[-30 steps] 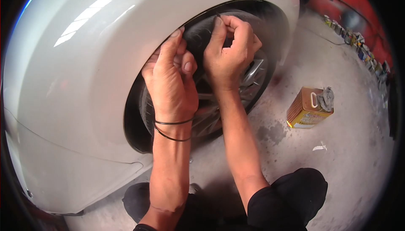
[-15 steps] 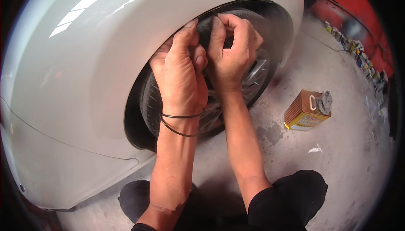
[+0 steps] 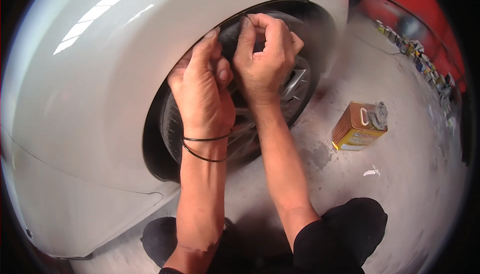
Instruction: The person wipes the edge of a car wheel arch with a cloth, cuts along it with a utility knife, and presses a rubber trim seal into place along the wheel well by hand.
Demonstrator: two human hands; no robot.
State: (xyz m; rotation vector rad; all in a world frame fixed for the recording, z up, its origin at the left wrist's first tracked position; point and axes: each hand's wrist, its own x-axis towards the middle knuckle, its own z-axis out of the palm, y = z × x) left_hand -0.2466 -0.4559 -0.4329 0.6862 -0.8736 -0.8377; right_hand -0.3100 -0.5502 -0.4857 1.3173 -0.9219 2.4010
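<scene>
A pale, glossy car fender (image 3: 125, 89) curves over a wheel arch with a dark tyre (image 3: 171, 129) and a spoked rim (image 3: 295, 84) inside it. My left hand (image 3: 205, 81), with thin dark bands at the wrist, is at the arch's upper lip, thumb and fingers pinched close to the edge. Just to its right, my right hand (image 3: 267, 56) presses thumb and index finger together by the same dark lip (image 3: 280, 1). Whatever thin thing lies between the fingertips is too small to make out. The hands hide part of the tyre and rim.
A rectangular metal can (image 3: 359, 129) with a grey crumpled cloth (image 3: 378, 116) on top stands on the concrete floor (image 3: 415, 184) at right. Several small containers (image 3: 415, 51) line the red surface (image 3: 425, 4) beyond. A white scrap (image 3: 371, 171) lies on the floor.
The whole view has shifted slightly, so the car and both hands appear a little further left. Both hands keep their pinched pose at the arch lip.
</scene>
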